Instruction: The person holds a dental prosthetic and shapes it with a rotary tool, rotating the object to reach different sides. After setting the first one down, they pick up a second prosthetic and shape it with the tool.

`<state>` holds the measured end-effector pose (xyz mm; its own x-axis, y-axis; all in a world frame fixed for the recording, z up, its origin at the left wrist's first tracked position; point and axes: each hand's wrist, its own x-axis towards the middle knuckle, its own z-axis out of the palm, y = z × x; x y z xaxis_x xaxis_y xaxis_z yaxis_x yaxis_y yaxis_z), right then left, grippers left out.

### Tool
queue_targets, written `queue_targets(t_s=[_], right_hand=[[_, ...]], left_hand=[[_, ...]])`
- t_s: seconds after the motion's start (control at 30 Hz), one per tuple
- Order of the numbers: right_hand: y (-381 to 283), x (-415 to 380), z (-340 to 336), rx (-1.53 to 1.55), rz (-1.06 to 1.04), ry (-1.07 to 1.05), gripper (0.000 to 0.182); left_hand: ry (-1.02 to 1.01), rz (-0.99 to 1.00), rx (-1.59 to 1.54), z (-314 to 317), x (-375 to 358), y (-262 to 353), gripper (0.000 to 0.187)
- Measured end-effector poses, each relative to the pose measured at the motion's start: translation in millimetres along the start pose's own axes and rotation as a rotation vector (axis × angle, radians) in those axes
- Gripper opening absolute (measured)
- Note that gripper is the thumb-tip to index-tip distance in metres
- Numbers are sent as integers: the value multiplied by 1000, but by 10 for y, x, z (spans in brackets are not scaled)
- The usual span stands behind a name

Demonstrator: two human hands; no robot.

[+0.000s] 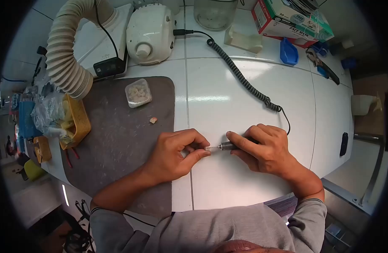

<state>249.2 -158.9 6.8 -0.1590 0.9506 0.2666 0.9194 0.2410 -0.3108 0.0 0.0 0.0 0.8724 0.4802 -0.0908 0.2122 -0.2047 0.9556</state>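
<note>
My right hand (265, 148) is closed around a rotary handpiece (227, 146), holding it nearly level with its nose to the left. A thin metal bur (214, 147) sticks out of the nose. At its far end, my left hand (173, 154) pinches thumb and fingertips together; whatever lies between them is too small and hidden to make out. On the grey mat (118, 147), above my left hand, lies a small cream piece with a reddish patch (153, 120). Behind that stands a clear square tub (138, 93) of small pale pieces.
A black coiled cord (240, 76) runs from the handpiece to a white control box (151, 36). A ribbed hose (61, 55) arches over the back left. Far left is a yellow basket (82, 122). A glass jar (215, 14), face mask box (282, 23) and blue tray (289, 52) stand behind.
</note>
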Motion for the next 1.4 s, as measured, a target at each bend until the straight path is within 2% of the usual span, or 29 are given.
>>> queue_targets(t_s=[0.47,0.87,1.4], right_hand=[[-12,11,25,-1,-7,-5,40],[0,-3,55,6,4,6,40],[10,-4,34,21,-7,-4,41]], left_hand=[[-1,63,23,-32,-13,-18,15],[-7,-13,-2,-28,-29,12,15],[-17,19,10,-21,-28,9,13]])
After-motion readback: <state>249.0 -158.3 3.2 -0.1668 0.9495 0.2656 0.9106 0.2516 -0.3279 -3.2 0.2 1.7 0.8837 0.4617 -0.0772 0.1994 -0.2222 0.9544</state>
